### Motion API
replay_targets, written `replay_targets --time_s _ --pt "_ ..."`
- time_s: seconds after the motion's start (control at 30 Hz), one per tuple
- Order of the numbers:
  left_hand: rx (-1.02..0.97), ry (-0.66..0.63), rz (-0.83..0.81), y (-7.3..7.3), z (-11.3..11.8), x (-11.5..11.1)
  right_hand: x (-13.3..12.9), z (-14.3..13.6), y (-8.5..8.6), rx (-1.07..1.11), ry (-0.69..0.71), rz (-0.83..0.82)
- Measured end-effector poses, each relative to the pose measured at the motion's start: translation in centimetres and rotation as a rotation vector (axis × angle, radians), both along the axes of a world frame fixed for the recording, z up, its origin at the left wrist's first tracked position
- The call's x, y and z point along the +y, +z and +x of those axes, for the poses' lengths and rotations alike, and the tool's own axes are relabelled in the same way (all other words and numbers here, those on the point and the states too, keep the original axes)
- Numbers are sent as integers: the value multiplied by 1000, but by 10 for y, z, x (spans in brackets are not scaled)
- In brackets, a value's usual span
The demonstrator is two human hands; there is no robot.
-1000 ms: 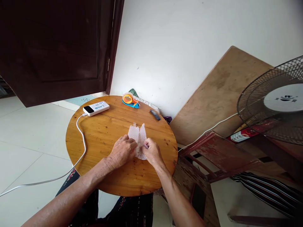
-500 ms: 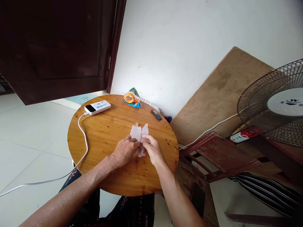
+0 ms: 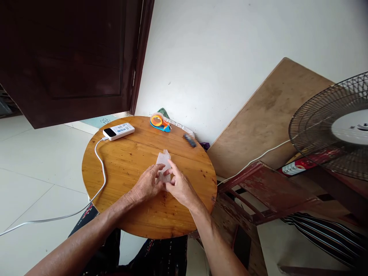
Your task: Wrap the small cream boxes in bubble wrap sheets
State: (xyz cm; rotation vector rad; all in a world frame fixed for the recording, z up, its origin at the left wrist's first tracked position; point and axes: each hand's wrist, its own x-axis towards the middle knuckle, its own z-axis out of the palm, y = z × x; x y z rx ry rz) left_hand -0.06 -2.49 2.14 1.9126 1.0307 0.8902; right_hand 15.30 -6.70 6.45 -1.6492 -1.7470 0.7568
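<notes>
A small folded piece of whitish, translucent bubble wrap [image 3: 164,158] lies near the middle of the round wooden table, between my two hands. My left hand [image 3: 148,182] holds its left side with curved fingers, the thumb low near the wrap's bottom edge. From the right, my right hand [image 3: 181,188] has it between thumb and fingers, its index finger stretched up along the wrap's right edge. The lower part of the wrap is partly covered by my fingers. Whether anything is inside the wrap, I cannot tell.
On the table [image 3: 123,207] lie a white power bank [image 3: 119,131] with a white cable [image 3: 104,168], an orange and blue tape dispenser [image 3: 160,122] and a blurred dark object [image 3: 189,140]. A fan [image 3: 333,126] and a reddish wooden chair [image 3: 276,191] stand at right.
The bubble wrap's flared right part has been folded in, so it looks narrower. My right hand has moved slightly left, and its index finger has straightened upward.
</notes>
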Motion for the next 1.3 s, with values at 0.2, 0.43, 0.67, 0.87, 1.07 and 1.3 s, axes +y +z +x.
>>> replay_targets --time_s 0.2,0.43,0.67,0.87,1.07,1.3 --pt "-68 67 -88 6 2 0 1 -8 3 -295 56 140" --pt "8 110 -43 3 10 -2 -1 15 4 63 22 46" --pt "-37 75 8 -4 10 -1 11 24 -24 30 -61 259" --pt "-82 1 37 0 6 -4 9 15 -40 -28 -37 360" --pt "-26 44 50 1 9 -8 7 16 -42 -68 -39 381" --pt "21 66 62 -9 13 -7 15 34 -37 212 -213 214"
